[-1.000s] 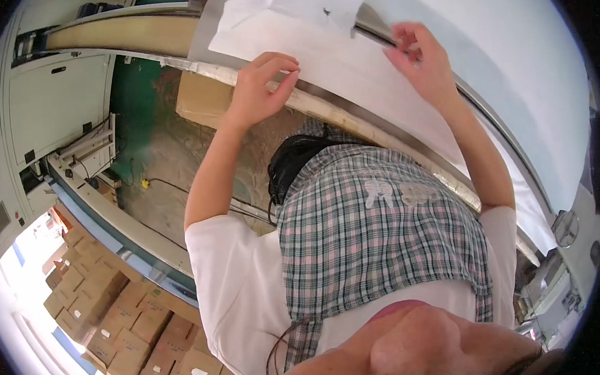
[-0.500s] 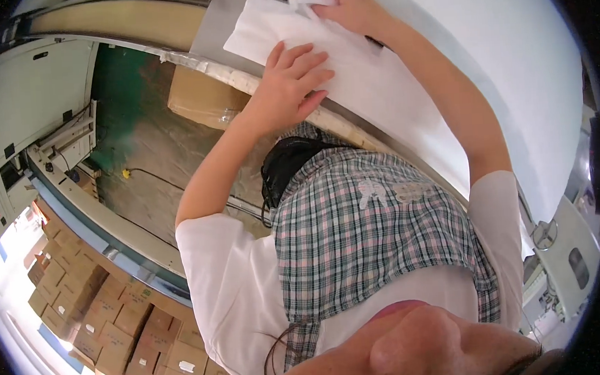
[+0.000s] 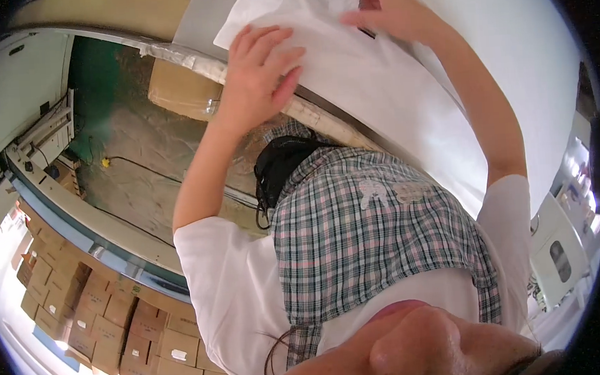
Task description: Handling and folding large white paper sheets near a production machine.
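Note:
A white sheet of fabric (image 3: 348, 68) lies on a large white table (image 3: 512, 57) in front of me. My left hand (image 3: 260, 76) rests flat on the sheet near the table's edge, fingers spread. My right hand (image 3: 389, 10) presses on the sheet farther in, near its top; its fingers lie on the cloth and I cannot tell if they pinch it. I wear a white t-shirt and a plaid apron.
A brown wrapped parcel (image 3: 181, 91) sits under the table's edge on the concrete floor (image 3: 141, 170). Several stacked cardboard boxes (image 3: 102, 323) fill the lower left. White machinery (image 3: 29, 142) stands at the left, a white cabinet (image 3: 558, 254) at the right.
Both hands have slid over the white sheet, the left hand moving from the sheet's edge onto it. The view has tilted so the table and hands appear closer.

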A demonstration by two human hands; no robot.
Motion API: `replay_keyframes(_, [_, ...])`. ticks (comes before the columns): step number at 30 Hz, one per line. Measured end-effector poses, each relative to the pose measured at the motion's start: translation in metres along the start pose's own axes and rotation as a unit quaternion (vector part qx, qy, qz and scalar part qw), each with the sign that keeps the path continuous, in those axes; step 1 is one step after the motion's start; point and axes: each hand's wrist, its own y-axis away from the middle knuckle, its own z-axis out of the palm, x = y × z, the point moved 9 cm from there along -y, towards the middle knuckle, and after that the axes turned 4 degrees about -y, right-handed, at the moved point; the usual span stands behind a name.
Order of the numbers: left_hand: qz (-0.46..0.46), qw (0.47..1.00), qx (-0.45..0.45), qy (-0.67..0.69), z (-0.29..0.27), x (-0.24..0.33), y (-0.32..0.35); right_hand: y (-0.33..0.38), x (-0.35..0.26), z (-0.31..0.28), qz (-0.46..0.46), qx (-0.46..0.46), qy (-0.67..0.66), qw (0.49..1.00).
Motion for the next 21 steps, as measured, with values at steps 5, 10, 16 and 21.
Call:
replay_keyframes(5, [-0.068,0.996,0.025,-0.048,-0.017,-0.041,-0.001,0.033,0.032,0.003,0.034,-0.023,0.001,0.999])
replay_keyframes(10, [-0.248,0.966,-0.059,0.04,-0.001,-0.107,0.007,0.047,0.057,-0.047,0.033,0.132,-0.048,0.99])
replay_keyframes(16, [-0.266,0.922,-0.234,0.156,0.025,-0.128,0.003,0.07,0.087,-0.118,0.08,0.247,0.023,0.965])
replay_keyframes(21, [-0.275,0.888,-0.306,0.203,0.037,-0.133,0.003,0.147,0.167,-0.316,0.269,0.502,0.485,0.663])
